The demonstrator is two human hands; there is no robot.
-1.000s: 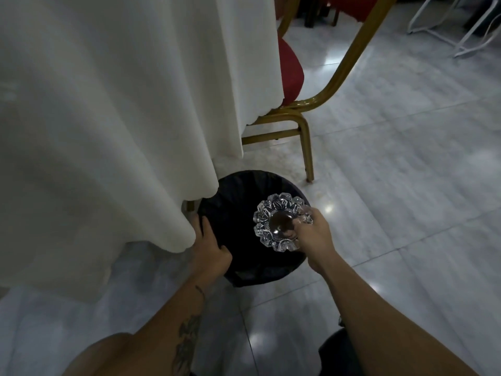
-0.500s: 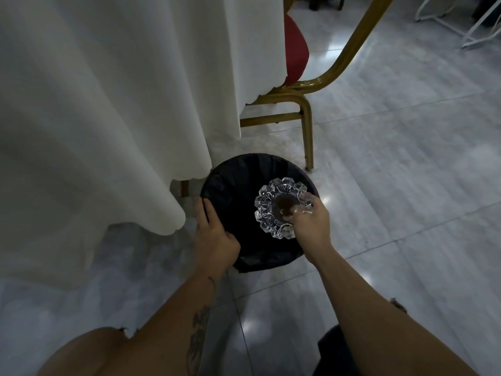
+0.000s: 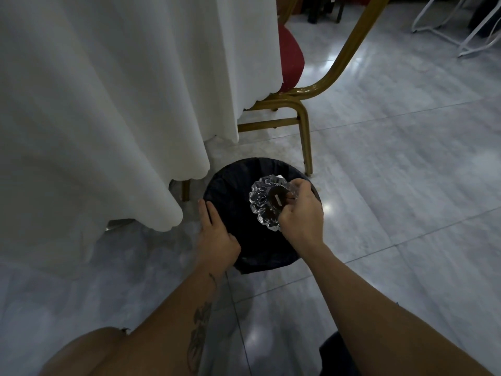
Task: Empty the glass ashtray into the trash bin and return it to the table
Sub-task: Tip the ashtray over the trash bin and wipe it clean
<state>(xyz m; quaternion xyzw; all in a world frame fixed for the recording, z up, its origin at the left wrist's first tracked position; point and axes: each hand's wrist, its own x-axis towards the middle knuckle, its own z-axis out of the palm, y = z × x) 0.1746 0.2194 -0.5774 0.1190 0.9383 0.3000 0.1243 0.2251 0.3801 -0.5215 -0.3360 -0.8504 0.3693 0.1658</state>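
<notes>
Forearms come first, nearest to us, both reaching down toward the trash bin [image 3: 244,256], which we take as our landmark on the pale tiled floor [image 3: 393,185]. Our left forearm bears a dark tattoo [image 3: 202,316]. At the bin's near left rim our left hand [image 3: 217,234] lies flat and spread, fingers [image 3: 207,213] pointing away along the black liner, closed on nothing. Above the bin's mouth our right hand [image 3: 302,213] pinches the glass ashtray [image 3: 267,202] by its right edge, fingers curled tight on the scalloped rim. It is tipped toward the left, its dark centre facing us, a small pale mark showing in it; whether anything lies inside we cannot tell. Left of the bin hangs the white tablecloth [image 3: 108,104], its scalloped hem close beside the rim. Just beyond the bin stands a gold chair leg [image 3: 306,142], touching the floor beside the far rim, with the red seat cushion [image 3: 291,58] farther back.
</notes>
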